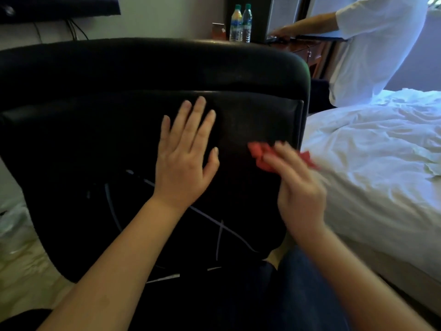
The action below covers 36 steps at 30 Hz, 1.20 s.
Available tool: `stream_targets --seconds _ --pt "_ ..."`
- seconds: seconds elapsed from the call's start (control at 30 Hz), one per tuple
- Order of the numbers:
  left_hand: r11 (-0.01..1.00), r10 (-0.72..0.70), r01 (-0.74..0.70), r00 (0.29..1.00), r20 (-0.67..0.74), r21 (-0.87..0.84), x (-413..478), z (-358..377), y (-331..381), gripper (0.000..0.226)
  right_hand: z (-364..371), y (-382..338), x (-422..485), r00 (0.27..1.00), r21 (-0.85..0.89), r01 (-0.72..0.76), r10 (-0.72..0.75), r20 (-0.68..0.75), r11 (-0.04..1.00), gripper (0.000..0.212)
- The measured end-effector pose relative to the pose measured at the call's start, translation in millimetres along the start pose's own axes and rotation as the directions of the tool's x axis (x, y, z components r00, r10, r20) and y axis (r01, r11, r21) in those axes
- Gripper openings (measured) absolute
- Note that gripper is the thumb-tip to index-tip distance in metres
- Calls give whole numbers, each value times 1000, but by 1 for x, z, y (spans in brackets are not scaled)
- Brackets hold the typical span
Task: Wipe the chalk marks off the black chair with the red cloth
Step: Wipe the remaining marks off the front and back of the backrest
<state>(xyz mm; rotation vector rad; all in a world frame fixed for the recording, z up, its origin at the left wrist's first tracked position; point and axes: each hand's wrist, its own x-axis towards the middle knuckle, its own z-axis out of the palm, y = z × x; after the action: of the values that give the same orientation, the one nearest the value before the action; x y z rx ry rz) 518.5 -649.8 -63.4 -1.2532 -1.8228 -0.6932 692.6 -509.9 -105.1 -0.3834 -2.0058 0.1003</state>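
The black chair fills the middle of the view, its padded back facing me. White chalk marks cross the lower part of the back, partly behind my left forearm. My left hand lies flat on the back with fingers spread and straight. My right hand, blurred, grips the red cloth against the right side of the chair back, above the marks.
A bed with rumpled white sheets runs along the right, close to the chair. A person in a white shirt stands at a desk behind, where two plastic bottles stand. Pale floor shows at the left.
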Motion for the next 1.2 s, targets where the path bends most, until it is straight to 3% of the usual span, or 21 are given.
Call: stream_targets --seconds 0.13,0.23,0.3,0.4,0.57,0.73,0.83,0.93,1.03,1.2 --pt "998 29 -33 997 70 54 -10 13 9 57 0 -3 -98 990 25 20 -24 138 999 38" --pt "986 29 -50 991 131 161 -16 24 9 64 -15 5 -120 966 91 43 -65 250 995 34" --pt "983 34 -58 990 135 175 -16 27 8 66 -16 8 -103 987 140 24 -46 154 990 23" --pt "983 36 -57 992 120 173 -13 28 9 66 -23 12 -41 989 169 -43 65 -130 985 29" --pt "981 28 -52 992 127 189 -16 29 12 64 -16 25 12 992 4 -13 13 -123 1000 29" --pt "976 35 -58 993 113 209 -16 29 7 63 -7 36 -84 977 -70 -197 202 66 978 34" --pt "973 48 -69 994 99 220 -17 30 6 62 -28 37 -117 965 -86 -187 200 168 979 34" --pt "974 46 -65 995 92 217 -16 32 8 62 -34 33 -75 987 -99 -152 156 30 983 31" --pt "973 44 -65 994 98 221 -18 32 10 63 -29 27 -4 994 -91 -33 23 -111 995 26" --pt "970 54 -74 994 94 232 -17 30 9 63 -12 30 60 993 -112 15 -28 -119 994 30"
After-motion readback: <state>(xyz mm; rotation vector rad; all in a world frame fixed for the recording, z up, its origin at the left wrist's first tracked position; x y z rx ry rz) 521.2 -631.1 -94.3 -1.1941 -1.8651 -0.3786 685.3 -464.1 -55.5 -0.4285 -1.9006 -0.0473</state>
